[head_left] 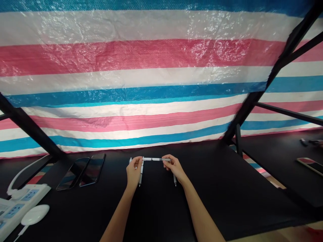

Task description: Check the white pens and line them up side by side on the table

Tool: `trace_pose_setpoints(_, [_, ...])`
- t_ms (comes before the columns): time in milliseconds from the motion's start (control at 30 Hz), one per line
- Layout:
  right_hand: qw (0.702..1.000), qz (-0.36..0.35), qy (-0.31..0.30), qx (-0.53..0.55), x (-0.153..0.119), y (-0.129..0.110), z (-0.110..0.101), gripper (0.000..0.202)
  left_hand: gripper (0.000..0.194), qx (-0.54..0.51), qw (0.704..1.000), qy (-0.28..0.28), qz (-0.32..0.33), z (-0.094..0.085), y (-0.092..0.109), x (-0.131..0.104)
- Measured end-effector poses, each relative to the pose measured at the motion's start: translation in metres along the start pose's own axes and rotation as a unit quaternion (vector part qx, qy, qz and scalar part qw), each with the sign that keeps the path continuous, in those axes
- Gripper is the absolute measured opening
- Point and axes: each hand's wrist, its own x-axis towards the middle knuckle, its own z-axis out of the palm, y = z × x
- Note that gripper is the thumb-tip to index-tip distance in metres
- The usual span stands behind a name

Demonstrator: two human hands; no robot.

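Observation:
Over the black table [156, 208], my left hand [134, 172] and my right hand [173, 166] hold a thin white pen [154, 159] level between them, one hand at each end. My left hand also grips a second white pen [141, 175] that hangs downward from the fist. A third white pen [175, 180] points down from under my right hand.
Two dark phones [83, 170] lie face up at the left. A white power strip [17, 205] and a round white puck [35, 215] sit at the near left corner. Black frame bars [27, 126] cross a striped tarp [151, 84] behind. Another phone [311, 165] lies on the right table.

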Motion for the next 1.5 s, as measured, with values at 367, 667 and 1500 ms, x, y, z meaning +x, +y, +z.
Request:
trace_pose_setpoints(367, [0.981,-0.071,0.063,-0.170,0.002,0.013,0.000,0.042,0.027,-0.008,1.000,-0.006,0.009,0.000,-0.002,-0.003])
trace_pose_setpoints(667, [0.979,-0.108,0.067,-0.158,0.004,0.018,-0.008,0.025,0.030,-0.047,0.998,0.028,-0.031,-0.004,-0.008,-0.002])
trace_pose_setpoints(1500, [0.946,-0.113,0.100,-0.285,0.002,0.020,-0.011,0.032,0.034,-0.051,0.998,0.019,-0.037,-0.005,-0.011,-0.003])
